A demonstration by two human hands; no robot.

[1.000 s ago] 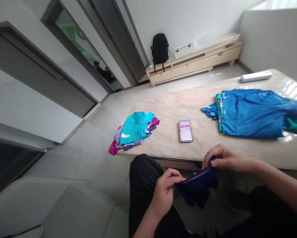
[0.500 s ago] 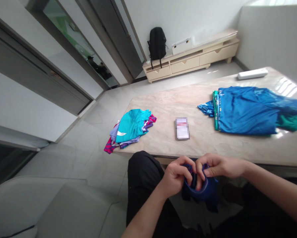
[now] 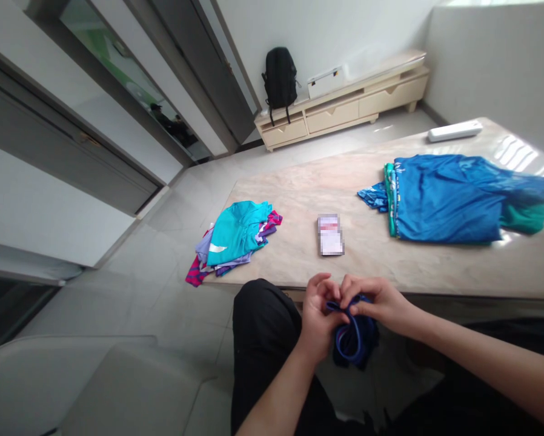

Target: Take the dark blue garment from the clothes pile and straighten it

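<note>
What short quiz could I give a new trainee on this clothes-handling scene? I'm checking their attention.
1. True or false: both hands grip one garment.
2. Which pile lies nearer the table's left corner: teal or blue?
3. What lies between the piles?

Key:
1. True: left hand and right hand hold the dark blue garment.
2. The teal pile; the blue pile lies right.
3. A small blurred card on the table.

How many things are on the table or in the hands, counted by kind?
Cloth piles on the table: 2, the teal pile and the blue pile
Garment held in both hands: 1, dark blue
Card: 1
White bar: 1
Total: 5
</note>
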